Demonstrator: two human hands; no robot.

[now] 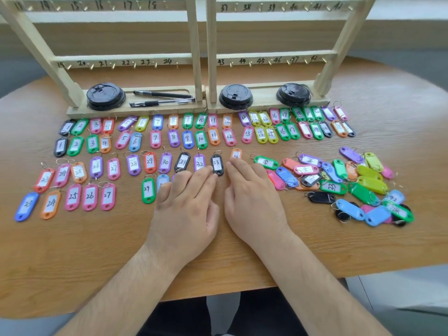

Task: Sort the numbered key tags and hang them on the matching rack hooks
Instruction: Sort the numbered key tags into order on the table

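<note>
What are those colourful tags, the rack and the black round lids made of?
Tags: probably moulded plastic, glossy, in uniform bright colours. Rack: pale, bare-looking wood; grain shows. Lids: likely thin black plastic, with shiny moulded ridges.

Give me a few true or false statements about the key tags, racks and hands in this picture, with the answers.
1. Two pens lie in the left rack base. True.
2. Tags already hang on the hooks. False: the visible hooks are bare; the tags lie on the table.
3. Black tag 33 lies beside purple tag 32. True.
4. The unsorted pile sits on the left. False: the unsorted pile is on the right.
5. Four cup lids stand on the rack bases. False: three cup lids.
6. The left hand and right hand lie open, fingers straight. True.
</note>
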